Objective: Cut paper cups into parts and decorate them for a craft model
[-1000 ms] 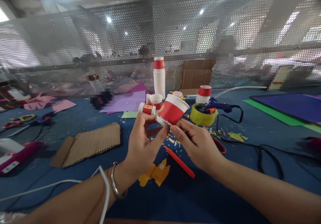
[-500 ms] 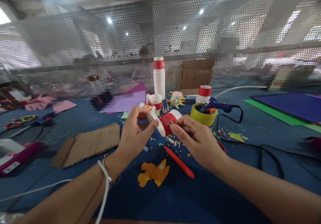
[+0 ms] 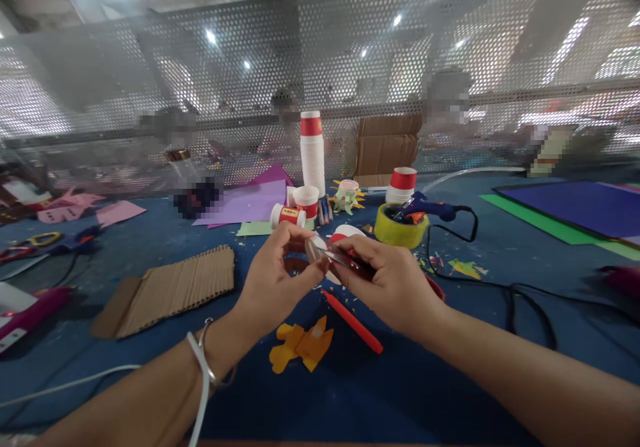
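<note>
- White piece (image 3: 315,249) is in the middle; the left hand (image 3: 277,273) pinches it.
- The right hand (image 3: 393,279) grips shiny blades (image 3: 338,256) by it.
- Red cup (image 3: 347,233) shows behind.
- Tipped cup (image 3: 288,216) has yellow label, too small to read.

Looks forward and down from the head, close behind the left hand (image 3: 280,270) and right hand (image 3: 395,280); faces the cup stack (image 3: 313,160) almost squarely, across the table (image 3: 420,387) before it, toward the mesh screen (image 3: 240,87) behind it.
</note>
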Demonstrator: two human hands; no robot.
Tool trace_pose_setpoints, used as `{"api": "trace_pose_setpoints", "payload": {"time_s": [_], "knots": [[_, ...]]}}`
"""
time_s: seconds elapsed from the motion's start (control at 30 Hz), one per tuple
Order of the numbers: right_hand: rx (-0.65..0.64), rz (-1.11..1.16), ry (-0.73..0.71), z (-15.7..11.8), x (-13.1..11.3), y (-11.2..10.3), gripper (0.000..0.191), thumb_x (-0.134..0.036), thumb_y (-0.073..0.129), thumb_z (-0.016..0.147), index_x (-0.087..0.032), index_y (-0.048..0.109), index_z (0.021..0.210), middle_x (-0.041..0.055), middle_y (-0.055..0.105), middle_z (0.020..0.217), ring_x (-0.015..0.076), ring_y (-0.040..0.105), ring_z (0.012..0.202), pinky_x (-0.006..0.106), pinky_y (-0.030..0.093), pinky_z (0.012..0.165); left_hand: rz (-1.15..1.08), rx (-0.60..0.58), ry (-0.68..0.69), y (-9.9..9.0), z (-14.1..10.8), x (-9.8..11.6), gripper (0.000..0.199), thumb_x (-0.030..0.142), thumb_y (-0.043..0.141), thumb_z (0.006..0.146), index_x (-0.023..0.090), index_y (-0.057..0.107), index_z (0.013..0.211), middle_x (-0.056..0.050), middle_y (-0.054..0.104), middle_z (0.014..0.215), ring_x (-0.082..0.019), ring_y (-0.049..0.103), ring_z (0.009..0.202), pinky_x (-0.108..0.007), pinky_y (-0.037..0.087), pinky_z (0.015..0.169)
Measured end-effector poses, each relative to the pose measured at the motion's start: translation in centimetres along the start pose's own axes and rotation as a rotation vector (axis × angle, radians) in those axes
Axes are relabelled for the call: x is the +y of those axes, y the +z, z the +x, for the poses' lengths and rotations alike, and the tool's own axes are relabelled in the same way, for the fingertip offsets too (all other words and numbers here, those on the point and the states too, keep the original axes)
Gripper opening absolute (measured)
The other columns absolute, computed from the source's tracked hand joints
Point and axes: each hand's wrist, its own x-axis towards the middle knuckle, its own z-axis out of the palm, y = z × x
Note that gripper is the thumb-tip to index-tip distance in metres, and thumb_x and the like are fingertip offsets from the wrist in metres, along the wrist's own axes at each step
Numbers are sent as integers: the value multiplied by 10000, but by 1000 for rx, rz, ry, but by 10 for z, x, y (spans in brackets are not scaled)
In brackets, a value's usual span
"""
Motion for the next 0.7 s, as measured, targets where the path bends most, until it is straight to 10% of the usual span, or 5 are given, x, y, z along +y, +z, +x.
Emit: {"api": "trace_pose_setpoints", "payload": {"time_s": [0.3, 0.7], "knots": [[-121, -7, -37, 3, 7, -2, 118, -215, 571, 893, -197, 614, 785, -36, 565, 680, 119, 495, 631, 249, 364, 590, 227, -138, 80, -1, -1, 5, 165, 169, 623, 816, 228, 644, 969, -55, 598, 1008, -202, 614, 910, -315, 559, 701], [-125, -44, -72, -3, 3, -2, 63, -159, 548, 837, -194, 589, 804, -28, 562, 680, 117, 474, 614, 247, 366, 577, -254, -289, -315, -1, 3, 4, 98, 298, 690, 813, 219, 724, 767, -15, 700, 772, -174, 615, 725, -317, 515, 719]]}}
